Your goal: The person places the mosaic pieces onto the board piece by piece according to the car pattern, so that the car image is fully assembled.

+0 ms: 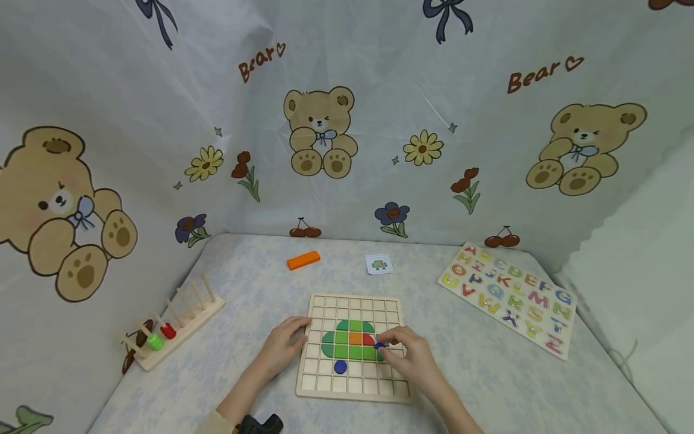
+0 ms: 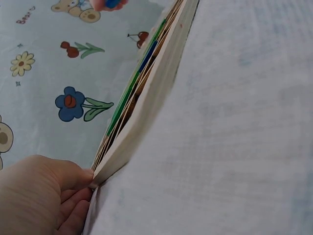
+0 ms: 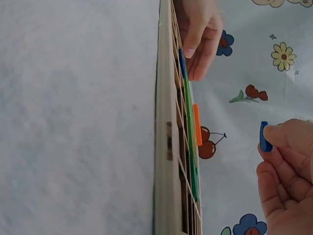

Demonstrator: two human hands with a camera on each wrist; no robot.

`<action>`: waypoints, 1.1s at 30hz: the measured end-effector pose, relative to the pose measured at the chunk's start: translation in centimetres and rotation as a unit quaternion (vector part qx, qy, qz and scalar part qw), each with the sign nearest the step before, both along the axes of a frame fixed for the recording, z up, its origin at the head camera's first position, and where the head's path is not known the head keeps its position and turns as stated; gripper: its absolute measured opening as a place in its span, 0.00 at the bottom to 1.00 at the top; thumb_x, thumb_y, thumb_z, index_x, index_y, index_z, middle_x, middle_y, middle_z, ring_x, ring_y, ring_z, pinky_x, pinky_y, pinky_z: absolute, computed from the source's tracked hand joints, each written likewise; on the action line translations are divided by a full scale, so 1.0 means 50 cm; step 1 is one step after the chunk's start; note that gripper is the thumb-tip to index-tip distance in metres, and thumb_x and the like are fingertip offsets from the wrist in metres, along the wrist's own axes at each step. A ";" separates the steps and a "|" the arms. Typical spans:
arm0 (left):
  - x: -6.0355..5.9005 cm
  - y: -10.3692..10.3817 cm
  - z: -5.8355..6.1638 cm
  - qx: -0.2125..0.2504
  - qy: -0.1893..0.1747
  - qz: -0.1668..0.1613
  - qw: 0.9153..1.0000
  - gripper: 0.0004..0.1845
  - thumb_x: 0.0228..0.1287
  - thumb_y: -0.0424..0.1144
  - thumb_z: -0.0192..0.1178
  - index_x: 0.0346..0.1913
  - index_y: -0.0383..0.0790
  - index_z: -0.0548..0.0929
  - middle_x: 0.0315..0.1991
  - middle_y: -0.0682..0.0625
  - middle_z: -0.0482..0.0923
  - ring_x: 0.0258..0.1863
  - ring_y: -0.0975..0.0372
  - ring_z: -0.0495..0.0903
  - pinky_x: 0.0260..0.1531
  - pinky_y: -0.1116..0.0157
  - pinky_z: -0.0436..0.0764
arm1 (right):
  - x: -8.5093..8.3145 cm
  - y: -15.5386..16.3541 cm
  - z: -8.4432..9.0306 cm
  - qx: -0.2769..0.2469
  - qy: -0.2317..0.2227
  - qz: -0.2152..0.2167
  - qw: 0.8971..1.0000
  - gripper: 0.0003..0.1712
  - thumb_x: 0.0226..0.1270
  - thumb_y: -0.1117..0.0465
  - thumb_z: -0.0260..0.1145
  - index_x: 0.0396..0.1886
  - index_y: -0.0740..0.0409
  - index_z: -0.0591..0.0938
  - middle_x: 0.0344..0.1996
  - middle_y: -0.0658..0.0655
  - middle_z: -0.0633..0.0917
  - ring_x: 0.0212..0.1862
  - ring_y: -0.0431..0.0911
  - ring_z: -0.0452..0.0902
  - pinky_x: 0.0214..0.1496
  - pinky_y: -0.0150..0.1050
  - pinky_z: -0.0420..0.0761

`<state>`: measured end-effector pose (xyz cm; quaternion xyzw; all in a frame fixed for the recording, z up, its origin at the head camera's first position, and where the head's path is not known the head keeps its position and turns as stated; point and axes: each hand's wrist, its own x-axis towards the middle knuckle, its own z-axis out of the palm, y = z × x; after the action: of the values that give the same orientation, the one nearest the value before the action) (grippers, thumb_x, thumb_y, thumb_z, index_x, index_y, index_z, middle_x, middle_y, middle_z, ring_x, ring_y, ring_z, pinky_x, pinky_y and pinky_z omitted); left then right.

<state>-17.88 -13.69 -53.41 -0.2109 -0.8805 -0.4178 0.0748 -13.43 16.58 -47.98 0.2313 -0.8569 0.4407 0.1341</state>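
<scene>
1. Fingers of the right hand (image 1: 414, 355) pinch a small blue piece (image 1: 379, 346) between thumb and fingertips. It is held just above the right side of the wooden grid board (image 1: 325, 386), beside the red tile (image 1: 368, 340) and the green tiles (image 1: 341, 345).
2. Left hand (image 1: 284, 343) rests on the left edge of the board, its fingers laid flat against the rim and gripping nothing.
3. Risk one: the pinch takes only the edge of the blue piece, so I judge it could slip and fall into a wrong cell, or roll on the table (image 1: 249, 289).
4. Risk two: if the piece comes down tilted, it may catch on a grid wall and not sit flat.
5. Risk three: the right fingers are very near the placed tiles. A careless push could lift the red tile or the orange tile (image 1: 355, 338).
6. Risk four: if the left hand presses unevenly, the board may shift and disturb the blue round piece (image 1: 340, 366) on the near side.
</scene>
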 end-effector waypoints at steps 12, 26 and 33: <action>-0.008 0.001 0.009 0.007 -0.009 0.001 1.000 0.21 0.64 0.32 0.60 0.60 0.39 0.76 0.57 0.50 0.74 0.59 0.56 0.71 0.57 0.53 0.70 | 0.000 -0.020 -0.040 0.025 -0.032 0.029 0.999 0.09 0.56 0.68 0.71 0.36 0.55 0.84 0.36 0.45 0.81 0.38 0.43 0.77 0.37 0.37 0.80; 0.002 0.005 0.007 0.012 -0.012 -0.002 1.000 0.20 0.63 0.31 0.60 0.59 0.36 0.77 0.57 0.47 0.74 0.59 0.54 0.71 0.57 0.52 0.70 | 0.004 -0.019 -0.079 0.053 0.053 0.070 0.995 0.14 0.50 0.71 0.73 0.35 0.51 0.85 0.35 0.44 0.81 0.39 0.39 0.75 0.38 0.30 0.78; 0.004 0.003 0.007 0.010 -0.009 0.003 1.000 0.21 0.62 0.30 0.61 0.59 0.36 0.77 0.56 0.47 0.74 0.58 0.55 0.71 0.57 0.53 0.70 | 0.001 -0.022 -0.083 0.069 0.093 0.087 0.989 0.15 0.49 0.71 0.74 0.36 0.51 0.84 0.35 0.43 0.81 0.39 0.38 0.73 0.40 0.30 0.77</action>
<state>-17.70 -13.53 -53.08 -0.2034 -0.8775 -0.4286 0.0702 -13.37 15.46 -52.12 0.3537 -0.8455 0.3673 0.1583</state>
